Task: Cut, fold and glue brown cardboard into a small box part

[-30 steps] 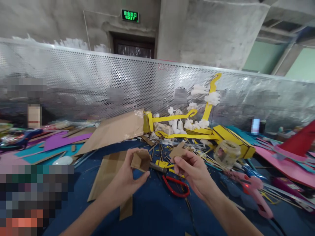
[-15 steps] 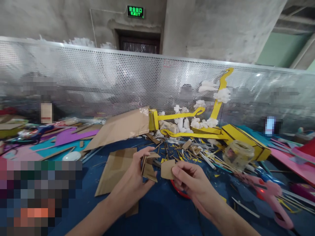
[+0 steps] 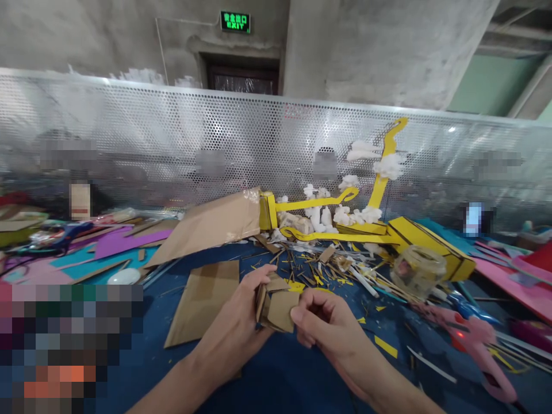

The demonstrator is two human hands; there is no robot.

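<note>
My left hand point(image 3: 245, 307) holds a small folded cardboard frame point(image 3: 263, 302) between thumb and fingers, over the blue tabletop. A small cut cardboard piece point(image 3: 282, 309) is pinched in my right hand point(image 3: 321, 322) and lies against the open side of the frame, overlapping it. Part of the frame is hidden behind this piece and my left fingers. Left of my hands, a flat cardboard sheet point(image 3: 200, 299) lies on the table.
Wood and yellow scraps point(image 3: 302, 264) are strewn behind my hands. On the right are a glass jar point(image 3: 417, 270), a pink glue gun point(image 3: 478, 342) and a yellow box structure point(image 3: 431, 247). A large cardboard panel point(image 3: 211, 224) leans behind.
My right hand has moved left with the small piece, which now meets the folded frame. The frame has shifted slightly right. The red ring under my right hand is no longer visible.
</note>
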